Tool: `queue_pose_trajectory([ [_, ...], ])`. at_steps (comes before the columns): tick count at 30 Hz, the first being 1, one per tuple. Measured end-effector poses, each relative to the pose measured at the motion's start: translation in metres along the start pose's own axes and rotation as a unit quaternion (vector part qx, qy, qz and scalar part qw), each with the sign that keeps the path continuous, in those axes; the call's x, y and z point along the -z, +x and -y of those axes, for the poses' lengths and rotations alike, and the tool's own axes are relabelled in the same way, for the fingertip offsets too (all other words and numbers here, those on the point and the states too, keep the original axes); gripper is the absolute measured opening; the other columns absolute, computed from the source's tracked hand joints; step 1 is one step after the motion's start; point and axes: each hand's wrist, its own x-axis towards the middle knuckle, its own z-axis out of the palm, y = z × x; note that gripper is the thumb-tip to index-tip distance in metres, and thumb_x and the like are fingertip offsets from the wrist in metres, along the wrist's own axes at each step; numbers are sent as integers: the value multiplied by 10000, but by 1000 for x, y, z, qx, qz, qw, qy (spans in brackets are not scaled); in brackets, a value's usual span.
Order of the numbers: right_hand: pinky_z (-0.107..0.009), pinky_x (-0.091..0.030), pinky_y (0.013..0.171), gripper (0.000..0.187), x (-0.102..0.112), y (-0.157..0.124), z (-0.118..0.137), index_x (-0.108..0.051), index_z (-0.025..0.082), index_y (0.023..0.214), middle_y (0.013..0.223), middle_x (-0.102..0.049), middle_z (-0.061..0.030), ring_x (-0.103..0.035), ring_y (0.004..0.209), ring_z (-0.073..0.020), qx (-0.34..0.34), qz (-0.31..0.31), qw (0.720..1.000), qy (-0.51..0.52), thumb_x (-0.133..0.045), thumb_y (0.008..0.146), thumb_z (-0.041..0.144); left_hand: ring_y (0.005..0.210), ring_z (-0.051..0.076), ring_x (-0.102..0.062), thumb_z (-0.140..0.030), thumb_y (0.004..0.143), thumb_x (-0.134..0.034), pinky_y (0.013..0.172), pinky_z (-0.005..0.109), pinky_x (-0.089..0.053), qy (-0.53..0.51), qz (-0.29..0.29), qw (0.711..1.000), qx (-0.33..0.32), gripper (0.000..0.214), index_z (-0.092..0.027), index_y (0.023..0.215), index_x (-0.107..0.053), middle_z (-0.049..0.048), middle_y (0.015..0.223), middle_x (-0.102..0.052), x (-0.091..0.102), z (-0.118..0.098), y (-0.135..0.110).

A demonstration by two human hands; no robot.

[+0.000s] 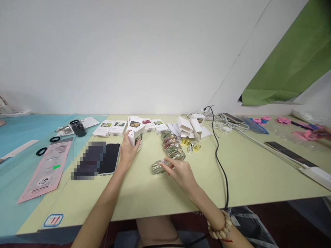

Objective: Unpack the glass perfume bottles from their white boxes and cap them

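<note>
My left hand point(128, 150) is wrapped round a small white box point(137, 136) with a flower picture, standing on the pale green table point(245, 179). My right hand point(178, 171) pinches the round cap of a small clear bottle point(158, 166) lying on its side on the table. Just behind that bottle lies a row of several similar bottles point(172, 146) with flowers inside. Further back, several closed white boxes point(121, 126) with flower pictures lie in a line.
A phone point(110, 158) lies left of my left hand beside a blurred patch. A pink packet point(48, 170), black hair ties and a dark jar point(77, 128) lie on the blue cloth at left. Open white boxes point(191, 126), small yellow vials point(190, 144), a black cable point(219, 162) and pink rings point(261, 120) lie right.
</note>
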Motion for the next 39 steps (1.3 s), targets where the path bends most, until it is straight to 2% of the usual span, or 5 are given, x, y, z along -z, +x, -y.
queue_pose_trajectory([
  [6, -217, -394, 540, 299, 11, -27, -17, -648, 158, 920, 559, -569, -9, -535, 513, -117, -24, -46, 998, -24, -478, 835, 388, 946, 254, -576, -469, 760, -525, 703, 302, -430, 29, 35, 998, 31, 567, -204, 1228, -347, 79, 1098, -576, 3, -5, 1],
  [13, -248, -469, 749, 326, 31, -41, -33, -527, 259, 1131, 1164, -487, -59, -506, 1043, -165, -65, 38, 995, 67, -369, 876, 388, 938, 253, -578, -459, 758, -531, 703, 302, -430, 29, 40, 998, 24, 555, -209, 1221, -354, 70, 1095, -581, 1, -7, -1],
  [18, -362, -423, 862, 510, 16, -42, -54, -487, 214, 1084, 1090, -514, -74, -504, 1014, -224, -83, -5, 995, 59, -654, 663, 447, 919, 248, -584, -458, 756, -533, 686, 298, -428, 27, 44, 998, 26, 550, -211, 1217, -362, 73, 1090, -582, 3, -7, -2],
  [31, -429, -324, 964, 979, 6, -22, -113, -225, 185, 1308, 1219, -332, -133, -324, 1166, -285, -97, -82, 991, -40, -717, 527, 510, 674, 161, -559, -521, 721, -546, 566, 240, -401, -30, 61, 997, 41, 614, -213, 1216, -356, 25, 821, -562, 2, -5, 0],
  [39, -324, -388, 849, 384, 28, 3, -153, -398, 215, 1236, 1146, -455, -104, -483, 1014, -196, -109, 30, 991, -65, -322, 860, 240, 610, 142, -523, -523, 720, -533, 556, 242, -388, -17, 62, 997, 36, 597, -196, 1196, -385, 9, 747, -534, -3, -5, -3],
])
